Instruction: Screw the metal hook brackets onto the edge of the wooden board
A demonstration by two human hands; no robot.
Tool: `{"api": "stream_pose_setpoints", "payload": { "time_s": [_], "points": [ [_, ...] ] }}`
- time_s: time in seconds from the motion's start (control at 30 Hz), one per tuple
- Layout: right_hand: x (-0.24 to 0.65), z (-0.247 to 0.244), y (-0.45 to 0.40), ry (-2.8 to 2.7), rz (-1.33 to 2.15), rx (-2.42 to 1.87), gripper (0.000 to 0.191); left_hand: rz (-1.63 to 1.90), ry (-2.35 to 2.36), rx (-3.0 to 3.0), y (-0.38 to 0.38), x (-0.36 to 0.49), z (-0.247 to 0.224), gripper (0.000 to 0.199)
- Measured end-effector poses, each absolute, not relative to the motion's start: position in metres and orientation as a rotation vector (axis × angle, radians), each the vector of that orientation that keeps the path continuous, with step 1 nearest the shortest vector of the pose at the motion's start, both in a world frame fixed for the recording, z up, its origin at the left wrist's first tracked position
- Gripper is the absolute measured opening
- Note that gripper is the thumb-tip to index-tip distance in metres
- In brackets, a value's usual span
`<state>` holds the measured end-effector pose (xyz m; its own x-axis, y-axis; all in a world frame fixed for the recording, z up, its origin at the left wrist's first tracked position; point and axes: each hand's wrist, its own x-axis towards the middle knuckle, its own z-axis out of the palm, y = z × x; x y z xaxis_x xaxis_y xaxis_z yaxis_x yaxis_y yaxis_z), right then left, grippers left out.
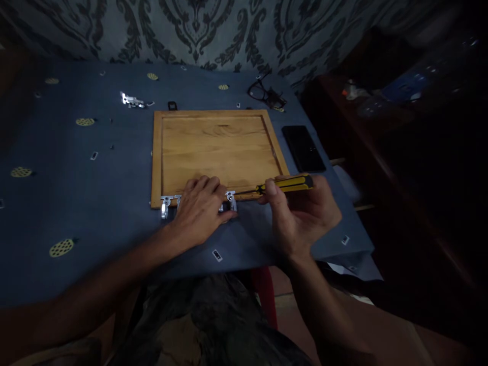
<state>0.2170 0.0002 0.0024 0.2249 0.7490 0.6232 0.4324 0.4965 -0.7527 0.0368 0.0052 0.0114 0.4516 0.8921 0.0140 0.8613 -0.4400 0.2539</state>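
Note:
A framed wooden panel (217, 147), possibly a cabinet door, lies flat on the cloth-covered table. Metal hinges line its near edge: one hinge (165, 206) at the left corner, another hinge (231, 201) right of my left hand, with more metal partly hidden under the fingers. My left hand (200, 208) is closed over this edge, fingers bent on the wood and thumb below, gripping at the right-hand hinge. My right hand (301, 211) grips a yellow-and-black screwdriver (285, 184). Held nearly level, its shaft points left, the tip at that hinge; exact contact cannot be made out.
Another metal hinge (131, 100) lies at the back left, and a small black object (172, 105) sits behind the panel. Glasses (267, 94) rest at the back right, above a black phone (303, 148). A patterned wall (194, 35) borders the table's far side.

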Motion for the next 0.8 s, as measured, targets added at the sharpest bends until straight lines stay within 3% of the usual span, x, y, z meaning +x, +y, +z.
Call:
{"api": "stream_pose_setpoints", "payload": {
  "time_s": [0.5,0.8],
  "points": [
    [0.222,-0.002,-0.001,-1.31,0.256,-1.083,0.015,0.192,1.544,2.51,0.001,0.037,0.016,0.039],
    [0.246,-0.003,-0.014,-1.336,0.214,-1.125,0.012,0.29,1.559,2.512,0.005,0.028,0.028,0.029]
  ]
}}
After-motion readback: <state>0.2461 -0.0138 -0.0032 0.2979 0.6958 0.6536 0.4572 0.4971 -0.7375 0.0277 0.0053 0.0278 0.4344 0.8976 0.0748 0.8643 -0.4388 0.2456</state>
